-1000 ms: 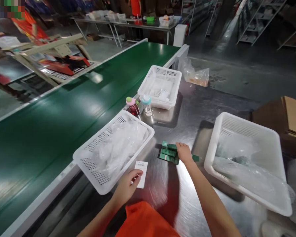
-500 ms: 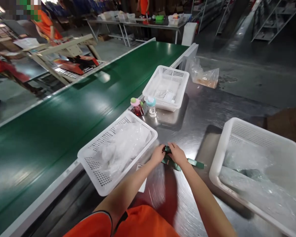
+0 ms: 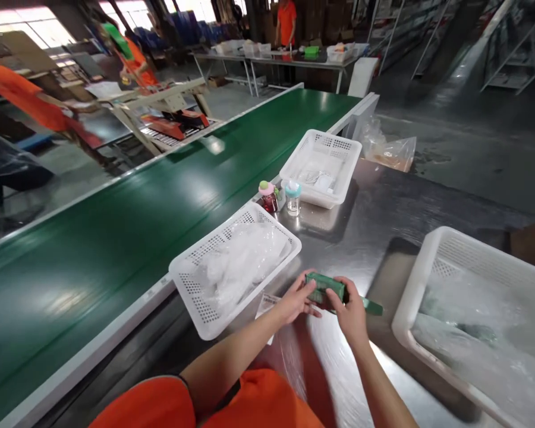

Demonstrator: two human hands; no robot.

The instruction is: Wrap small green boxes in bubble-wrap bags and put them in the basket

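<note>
My left hand point(image 3: 295, 302) and my right hand point(image 3: 352, 310) hold a small dark-green box-like piece point(image 3: 324, 282) between them, a little above the metal table. The left thumb presses on its near face, and the right fingers close round its other end. A flat green strip point(image 3: 373, 307) sticks out past my right hand; whether it joins the held piece I cannot tell. Under my left forearm lies a white paper with a printed label point(image 3: 268, 302), partly covered.
A white basket of clear plastic bags point(image 3: 195, 309) stands left, another white basket point(image 3: 356, 156) behind. Two small bottles, one pink-topped point(image 3: 268, 197), one blue-topped point(image 3: 293, 200), stand between them. A white bin point(image 3: 410, 285) is at right. A green conveyor belt point(image 3: 129, 220) runs alongside; co-workers are beyond.
The green piece has been lifted and turned up, so its broad face shows. My hands have moved apart along it. The whole view has shifted, with the scene lying further right.
</note>
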